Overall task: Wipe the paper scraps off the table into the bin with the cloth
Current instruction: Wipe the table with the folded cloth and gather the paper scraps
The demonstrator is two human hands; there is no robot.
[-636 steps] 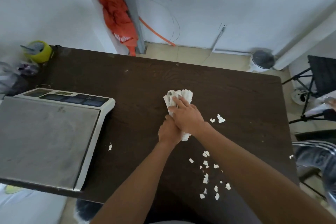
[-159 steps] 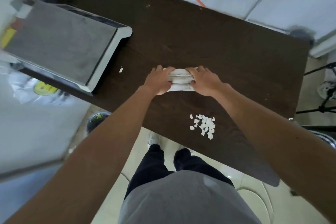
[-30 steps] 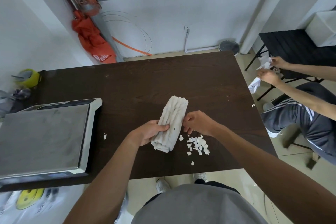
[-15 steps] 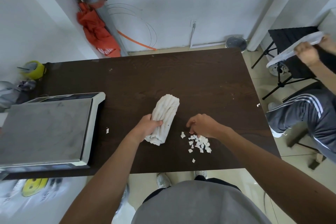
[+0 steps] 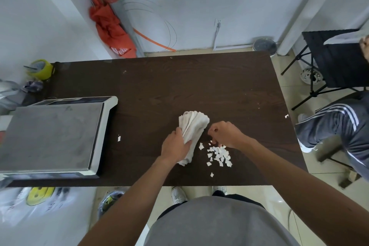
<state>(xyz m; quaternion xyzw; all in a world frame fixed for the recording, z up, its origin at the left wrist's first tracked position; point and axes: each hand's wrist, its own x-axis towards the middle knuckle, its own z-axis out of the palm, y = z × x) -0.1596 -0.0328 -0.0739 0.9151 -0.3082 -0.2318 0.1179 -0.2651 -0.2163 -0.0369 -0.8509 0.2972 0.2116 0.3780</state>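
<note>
A rolled white cloth [image 5: 193,126] lies on the dark wooden table [image 5: 159,90], and my left hand [image 5: 175,145] grips its near half. Just right of the cloth, my right hand [image 5: 225,134] rests with curled fingers at the top of a small heap of white paper scraps [image 5: 218,156]; whether it pinches any scrap is not visible. A single scrap [image 5: 119,138] lies apart near the scale, another [image 5: 287,116] sits at the table's right edge. A round grey bin [image 5: 264,45] stands on the floor beyond the far right corner.
A large weighing scale [image 5: 52,136] fills the table's left side. A yellow tape roll [image 5: 41,68] sits at the far left corner. A seated person's legs [image 5: 339,126] and a black folding stand [image 5: 335,62] are to the right. My feet are below the near edge.
Since a second ago my right hand left the cloth and moved down onto the scrap heap. My left hand has kept hold of the cloth, which has tilted slightly.
</note>
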